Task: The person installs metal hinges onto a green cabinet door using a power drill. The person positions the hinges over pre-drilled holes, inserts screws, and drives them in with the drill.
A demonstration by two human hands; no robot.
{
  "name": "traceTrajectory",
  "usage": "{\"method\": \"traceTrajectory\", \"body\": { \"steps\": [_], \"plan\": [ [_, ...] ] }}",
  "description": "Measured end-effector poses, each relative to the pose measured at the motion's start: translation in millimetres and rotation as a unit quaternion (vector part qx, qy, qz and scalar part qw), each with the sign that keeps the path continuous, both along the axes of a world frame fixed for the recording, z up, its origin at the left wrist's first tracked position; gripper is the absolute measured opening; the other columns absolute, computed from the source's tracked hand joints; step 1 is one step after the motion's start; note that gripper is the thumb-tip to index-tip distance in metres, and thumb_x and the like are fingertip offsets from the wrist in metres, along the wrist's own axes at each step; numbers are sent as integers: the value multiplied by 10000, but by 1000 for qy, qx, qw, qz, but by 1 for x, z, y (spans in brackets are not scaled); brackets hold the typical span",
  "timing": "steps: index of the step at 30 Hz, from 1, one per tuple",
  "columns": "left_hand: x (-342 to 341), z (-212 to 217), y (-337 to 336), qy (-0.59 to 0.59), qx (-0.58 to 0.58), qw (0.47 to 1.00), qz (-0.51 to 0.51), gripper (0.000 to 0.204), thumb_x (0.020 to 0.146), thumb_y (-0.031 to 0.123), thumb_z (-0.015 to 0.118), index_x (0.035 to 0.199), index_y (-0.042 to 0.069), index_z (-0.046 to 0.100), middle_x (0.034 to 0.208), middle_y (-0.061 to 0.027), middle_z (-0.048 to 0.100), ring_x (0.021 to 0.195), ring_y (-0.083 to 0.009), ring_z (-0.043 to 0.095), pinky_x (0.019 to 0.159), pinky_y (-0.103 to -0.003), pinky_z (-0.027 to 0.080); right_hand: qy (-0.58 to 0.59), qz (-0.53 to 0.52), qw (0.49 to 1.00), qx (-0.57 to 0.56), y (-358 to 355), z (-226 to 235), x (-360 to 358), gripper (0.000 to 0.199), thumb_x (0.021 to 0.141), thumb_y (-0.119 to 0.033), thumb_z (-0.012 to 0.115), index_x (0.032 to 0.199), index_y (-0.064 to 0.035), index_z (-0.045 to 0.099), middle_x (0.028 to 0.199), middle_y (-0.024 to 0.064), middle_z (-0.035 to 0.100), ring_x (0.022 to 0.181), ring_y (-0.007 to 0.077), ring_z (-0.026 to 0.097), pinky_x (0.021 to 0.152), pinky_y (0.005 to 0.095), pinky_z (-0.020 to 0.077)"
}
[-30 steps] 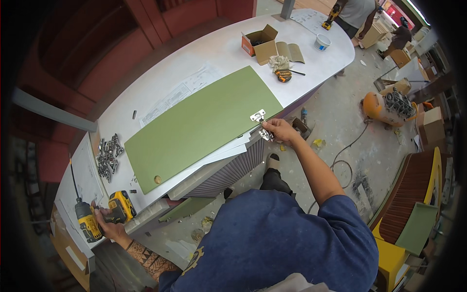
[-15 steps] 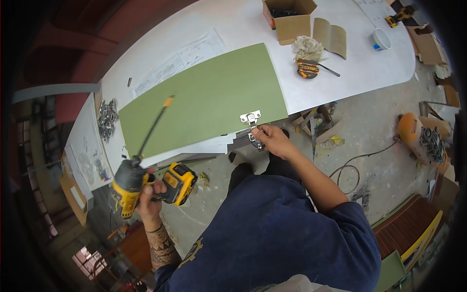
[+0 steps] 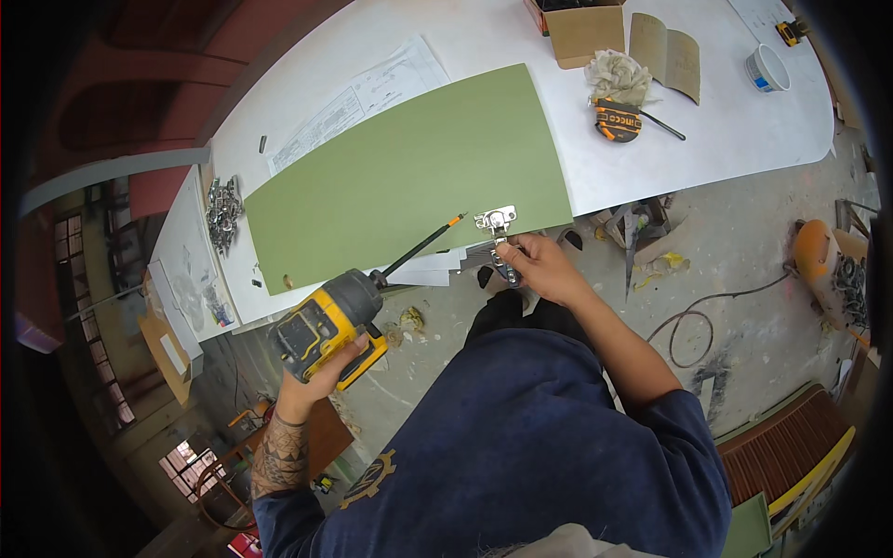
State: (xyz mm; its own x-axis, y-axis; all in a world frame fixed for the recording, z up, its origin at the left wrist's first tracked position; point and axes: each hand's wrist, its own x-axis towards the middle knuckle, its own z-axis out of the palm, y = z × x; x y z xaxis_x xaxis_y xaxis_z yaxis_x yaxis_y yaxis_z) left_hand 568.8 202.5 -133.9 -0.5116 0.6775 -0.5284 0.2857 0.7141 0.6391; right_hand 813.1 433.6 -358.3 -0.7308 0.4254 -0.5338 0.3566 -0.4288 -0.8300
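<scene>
Left hand (image 3: 321, 367): fingers wrapped tight around the grip of a yellow-and-black cordless driver (image 3: 326, 321), its long bit with an orange tip (image 3: 423, 244) slanting over the near edge of the flat green rectangular panel (image 3: 400, 177).

Right hand (image 3: 539, 270): fingers curled together, pinching the lower arm of a silver metal cabinet hinge (image 3: 496, 223), whose plate sits on the panel's near right corner.

Panel: lies flat on the white worktable (image 3: 726, 121).

Also on table: heap of metal hinges (image 3: 221, 209), printed paper sheet (image 3: 358, 98), orange-black tape measure (image 3: 618, 119), open cardboard box (image 3: 581, 23).
</scene>
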Motion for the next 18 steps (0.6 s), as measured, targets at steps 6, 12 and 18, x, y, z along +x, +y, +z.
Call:
{"method": "traceTrajectory", "body": {
  "steps": [6, 12, 18],
  "plan": [
    [-3, 9, 27, 61, 1, 996, -72, 279, 873, 180, 850, 1083, 25, 750, 989, -86, 772, 898, -186, 740, 826, -338, 578, -3, -1, 1000, 6, -3, -9, -2, 495, 1038, -405, 645, 1191, 62, 703, 694, 38, 623, 589, 107, 556, 568, 310, 463],
    [4, 26, 58, 39, -36, 996, -78, 334, 866, 222, 856, 1119, 35, 743, 1029, -93, 772, 945, -205, 749, 860, -350, 581, -9, 7, 1000, 9, 0, -3, -2, 485, 1032, -420, 646, 1154, 43, 722, 682, 53, 631, 574, 128, 569, 563, 319, 461],
    [14, 44, 91, 101, -53, 974, -197, 333, 873, 235, 843, 1130, 49, 741, 1074, -107, 767, 1009, -259, 744, 910, -385, 572, -2, 6, 1000, 28, 1, -2, -1, 494, 1021, -423, 660, 1141, 51, 731, 714, 87, 665, 588, 150, 603, 585, 334, 488]
  ]
}}
